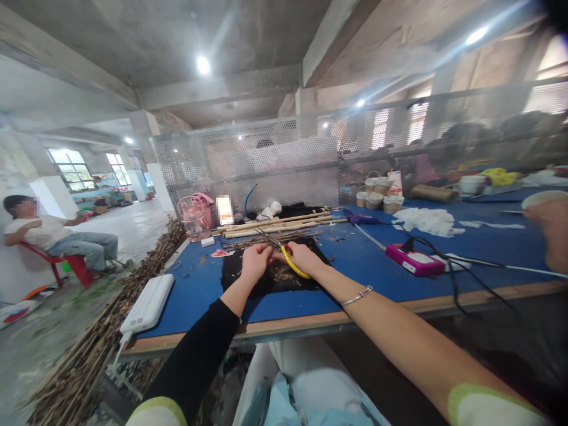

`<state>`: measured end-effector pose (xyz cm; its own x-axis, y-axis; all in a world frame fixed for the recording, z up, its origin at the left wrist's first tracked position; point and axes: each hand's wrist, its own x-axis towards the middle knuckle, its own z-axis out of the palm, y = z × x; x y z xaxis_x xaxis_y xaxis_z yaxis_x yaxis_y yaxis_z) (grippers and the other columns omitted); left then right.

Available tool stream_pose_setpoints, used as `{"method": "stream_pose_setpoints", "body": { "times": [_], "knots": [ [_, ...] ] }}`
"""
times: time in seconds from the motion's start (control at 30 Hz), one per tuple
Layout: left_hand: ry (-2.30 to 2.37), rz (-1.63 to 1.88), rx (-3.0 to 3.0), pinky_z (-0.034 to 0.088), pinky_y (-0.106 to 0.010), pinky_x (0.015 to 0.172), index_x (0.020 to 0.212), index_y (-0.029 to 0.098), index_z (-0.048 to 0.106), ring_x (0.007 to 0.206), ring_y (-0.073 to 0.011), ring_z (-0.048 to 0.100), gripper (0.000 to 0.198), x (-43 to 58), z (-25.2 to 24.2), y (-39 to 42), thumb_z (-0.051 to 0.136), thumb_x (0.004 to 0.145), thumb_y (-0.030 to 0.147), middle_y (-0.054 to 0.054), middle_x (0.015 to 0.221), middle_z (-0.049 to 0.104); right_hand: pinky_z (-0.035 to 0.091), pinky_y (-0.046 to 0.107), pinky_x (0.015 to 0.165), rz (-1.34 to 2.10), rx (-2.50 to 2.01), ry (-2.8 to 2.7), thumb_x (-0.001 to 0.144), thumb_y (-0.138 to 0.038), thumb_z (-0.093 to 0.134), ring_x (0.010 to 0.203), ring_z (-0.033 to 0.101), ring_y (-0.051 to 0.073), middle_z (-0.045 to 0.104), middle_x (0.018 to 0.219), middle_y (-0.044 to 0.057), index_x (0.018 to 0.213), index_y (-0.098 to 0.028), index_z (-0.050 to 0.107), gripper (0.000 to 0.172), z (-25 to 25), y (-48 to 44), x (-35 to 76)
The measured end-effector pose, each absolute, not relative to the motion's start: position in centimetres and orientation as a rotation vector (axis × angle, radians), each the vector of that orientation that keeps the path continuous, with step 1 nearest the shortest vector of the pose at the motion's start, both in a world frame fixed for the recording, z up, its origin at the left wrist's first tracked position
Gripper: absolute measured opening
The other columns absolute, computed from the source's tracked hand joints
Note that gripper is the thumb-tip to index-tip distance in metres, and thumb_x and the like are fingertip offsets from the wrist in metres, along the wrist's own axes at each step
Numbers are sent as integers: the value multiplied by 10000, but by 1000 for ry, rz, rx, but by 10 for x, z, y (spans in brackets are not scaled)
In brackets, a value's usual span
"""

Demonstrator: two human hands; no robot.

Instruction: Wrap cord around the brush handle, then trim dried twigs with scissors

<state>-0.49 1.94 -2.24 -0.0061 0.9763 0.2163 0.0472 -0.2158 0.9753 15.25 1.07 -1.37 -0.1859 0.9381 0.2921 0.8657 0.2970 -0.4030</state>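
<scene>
My right hand (306, 260) is closed round the yellow handle of a pair of scissors (296, 267). The metal blades point away from me and to the left, passing beyond the fingers of the other hand. Just left of the scissors, my left hand (255, 262) is pinched shut; whatever lies between its fingertips is too small to make out. Both hands are over a black mat (233, 277) strewn with brown plant scraps. Beyond them, several long pale sticks (277, 228) lie across the blue tabletop (355, 302).
A white power bank (148, 305) lies at the left edge. To the right are a purple power strip (412, 260) with cables, a blue glue gun (361, 218) and white fluffy material (426, 221). Dry stalks (93, 349) lie on the floor. A person (57, 234) sits at far left.
</scene>
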Motion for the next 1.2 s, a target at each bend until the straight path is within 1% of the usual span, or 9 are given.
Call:
{"method": "stream_pose_setpoints", "body": {
  "times": [0.13, 0.23, 0.33, 0.4, 0.47, 0.57, 0.77, 0.97, 1.2],
  "knots": [
    [1068, 1358, 1369, 441, -183, 507, 804, 126, 660, 515, -82, 552, 140, -5, -23, 20, 561, 741, 201, -22, 660, 656, 349, 244, 553, 171, -1638, -2122, 716, -723, 415, 720, 606, 219, 647, 809, 101, 885, -181, 542, 582, -11, 7, 151],
    [1025, 1351, 1389, 463, -203, 536, 817, 128, 666, 567, -110, 588, 159, -5, -25, 21, 563, 731, 214, -34, 682, 669, 372, 261, 607, 101, -1670, -2133, 682, -709, 486, 806, 613, 249, 648, 870, 106, 975, -183, 526, 604, -10, 5, 151],
    [1033, 1338, 1495, 478, -224, 569, 809, 130, 684, 623, -138, 614, 174, -6, -25, 19, 575, 715, 226, -48, 713, 684, 392, 262, 681, 112, -1596, -2134, 674, -665, 547, 886, 602, 234, 629, 985, 105, 1050, -188, 494, 610, -10, 4, 150],
    [1023, 1327, 1565, 485, -236, 596, 813, 134, 695, 651, -149, 624, 180, -6, -23, 16, 569, 713, 213, -50, 735, 692, 398, 259, 709, 108, -1516, -2135, 675, -648, 562, 918, 588, 221, 608, 1036, 106, 1048, -184, 488, 600, -11, 3, 150],
    [1031, 1321, 1610, 486, -245, 612, 808, 136, 701, 666, -158, 629, 183, -5, -21, 13, 555, 716, 197, -50, 743, 696, 400, 261, 717, 67, -1476, -2133, 673, -645, 565, 926, 579, 218, 598, 1042, 115, 1011, -171, 496, 586, -12, 3, 150],
    [1120, 1334, 1698, 470, -243, 609, 769, 138, 706, 664, -161, 623, 179, -6, -16, 9, 548, 721, 210, -47, 727, 698, 395, 263, 698, 5, -1499, -2127, 678, -650, 554, 906, 580, 223, 602, 1009, 126, 971, -160, 500, 574, -11, 2, 150],
    [1305, 1387, 1806, 428, -221, 586, 747, 131, 709, 628, -143, 593, 222, -9, -13, 7, 561, 725, 296, -47, 691, 694, 372, 263, 630, 41, -1616, -2133, 701, -685, 492, 843, 610, 244, 637, 933, 114, 1002, -175, 492, 593, -9, 3, 149],
    [1226, 1413, 1711, 425, -206, 521, 717, 136, 696, 520, -115, 546, 208, -7, -19, 12, 559, 718, 292, -21, 596, 648, 341, 242, 560, 111, -1662, -2119, 709, -706, 455, 768, 619, 229, 649, 867, 109, 943, -180, 523, 580, -10, 6, 151],
    [1124, 1399, 1591, 470, -218, 557, 724, 145, 682, 541, -113, 565, 170, -6, -22, 15, 567, 712, 269, -20, 639, 652, 338, 233, 541, 150, -1618, -2125, 728, -709, 422, 699, 610, 200, 652, 809, 104, 889, -175, 548, 572, -13, 9, 151]
  ]
}}
